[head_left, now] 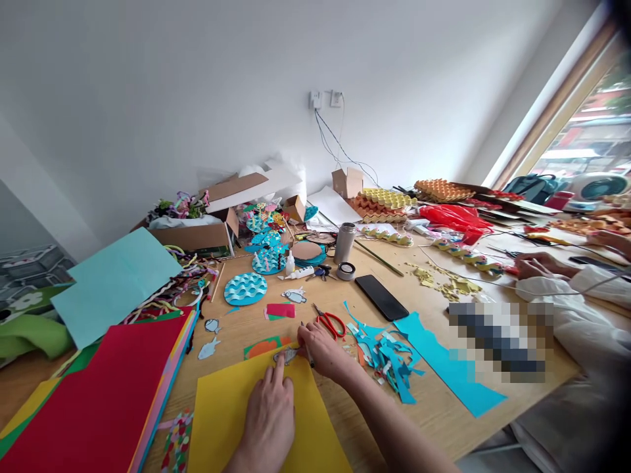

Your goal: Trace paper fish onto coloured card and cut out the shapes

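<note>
A yellow sheet of paper (221,414) lies on the table in front of me. On its far edge rests a small grey-and-white fish cutout (288,355). My left hand (269,407) lies flat on the sheet, its index finger stretched out and pressing on the cutout. Just right of it, my right hand (323,351) is closed in a pinch at the sheet's far right edge. It holds a slim thing that looks like a pen (310,360), mostly hidden by the fingers. Red-handled scissors (331,323) lie beyond the right hand.
Blue paper scraps (387,358), a blue strip (448,371) and a phone (381,297) lie right. Coloured sheets (98,394) are stacked left, near fish cutouts (210,349). A metal flask (345,243) and glue bottle (290,263) stand behind. Another person's hand (539,266) is at right.
</note>
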Demonstrator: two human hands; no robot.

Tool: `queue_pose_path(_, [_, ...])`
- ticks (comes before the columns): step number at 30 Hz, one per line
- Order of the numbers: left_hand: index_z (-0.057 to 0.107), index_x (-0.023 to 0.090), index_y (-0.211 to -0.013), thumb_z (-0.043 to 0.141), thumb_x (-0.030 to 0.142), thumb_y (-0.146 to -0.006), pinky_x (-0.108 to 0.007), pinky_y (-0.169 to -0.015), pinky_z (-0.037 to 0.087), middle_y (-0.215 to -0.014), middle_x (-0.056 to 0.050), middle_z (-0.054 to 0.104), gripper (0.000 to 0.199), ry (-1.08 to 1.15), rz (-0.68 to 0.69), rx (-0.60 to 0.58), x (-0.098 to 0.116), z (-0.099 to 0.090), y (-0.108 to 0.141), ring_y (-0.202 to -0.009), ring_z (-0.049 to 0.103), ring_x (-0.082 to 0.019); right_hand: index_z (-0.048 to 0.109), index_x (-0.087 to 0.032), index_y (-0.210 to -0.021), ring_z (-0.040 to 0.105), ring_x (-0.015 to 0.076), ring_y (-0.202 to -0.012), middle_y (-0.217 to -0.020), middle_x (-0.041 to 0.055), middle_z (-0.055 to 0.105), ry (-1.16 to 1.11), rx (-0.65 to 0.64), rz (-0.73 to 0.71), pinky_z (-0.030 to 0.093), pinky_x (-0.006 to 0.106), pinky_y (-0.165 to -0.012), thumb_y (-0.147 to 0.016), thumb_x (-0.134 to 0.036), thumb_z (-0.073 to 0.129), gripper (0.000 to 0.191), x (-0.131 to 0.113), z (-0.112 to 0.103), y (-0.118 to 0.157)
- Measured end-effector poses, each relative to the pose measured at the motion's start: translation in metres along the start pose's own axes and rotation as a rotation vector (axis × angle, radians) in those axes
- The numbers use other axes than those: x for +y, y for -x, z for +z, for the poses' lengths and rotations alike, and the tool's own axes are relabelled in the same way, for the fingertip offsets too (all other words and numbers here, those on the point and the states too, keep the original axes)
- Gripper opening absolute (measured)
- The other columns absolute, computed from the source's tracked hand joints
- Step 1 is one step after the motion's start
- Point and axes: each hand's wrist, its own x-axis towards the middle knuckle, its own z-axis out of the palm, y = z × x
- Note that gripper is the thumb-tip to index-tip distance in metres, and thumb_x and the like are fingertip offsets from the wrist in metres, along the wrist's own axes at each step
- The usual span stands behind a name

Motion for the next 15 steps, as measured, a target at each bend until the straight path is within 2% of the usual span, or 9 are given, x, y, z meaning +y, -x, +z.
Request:
queue_pose_path(3, [0.068,0.011,-0.104,0.034,0.001,-0.084,-0.04,-0.096,0.045,-0.137,-0.017,0.05,0.041,-0.002,-0.006,-0.001,0.0,0.002,0.003,-0.118,0.053,-0.028,0.053,-0.017,-0.079,0.055,0.0168,-0.078,-0.081,0.0044,0.061,-0.071,0.018,-0.019,0.037,0.024,-0.068,-0.076,-0.005,0.058,0.014,-0.001,-0.003,0.007])
queue_pose_path(7, [0.068,0.011,-0.102,0.033,0.0,-0.083,-0.04,-0.093,0.046,-0.125,-0.017,0.057,0.042,0.032,-0.02,0.004,0.0,0.006,0.004,-0.11,0.056,-0.027,0.049,-0.019,-0.077,0.054,0.0147,-0.069,-0.076,0.0017,0.061,-0.144,0.061,-0.021,0.036,0.023,-0.061,-0.08,-0.007,0.054,0.013,0.002,-0.01,0.015])
queue_pose_path(12, [0.067,0.013,-0.1,0.031,-0.003,-0.082,-0.039,-0.088,0.045,-0.112,-0.013,0.06,0.044,0.041,-0.031,-0.003,-0.001,0.011,0.001,-0.103,0.056,-0.025,0.047,-0.02,-0.076,0.054,0.0162,-0.071,-0.076,0.0022,0.06,-0.249,0.303,0.004,0.038,0.025,-0.063,-0.085,-0.018,0.05,0.01,0.022,-0.021,0.019])
queue_pose_path(15, [0.067,0.013,-0.1,0.033,-0.004,-0.081,-0.038,-0.087,0.044,-0.11,-0.012,0.06,0.042,0.042,-0.023,-0.025,-0.003,0.015,0.0,-0.102,0.056,-0.024,0.048,-0.02,-0.076,0.053,0.0165,-0.069,-0.075,0.0028,0.059,-0.229,0.405,0.03,0.039,0.026,-0.063,-0.088,-0.024,0.047,0.012,0.037,-0.031,0.015])
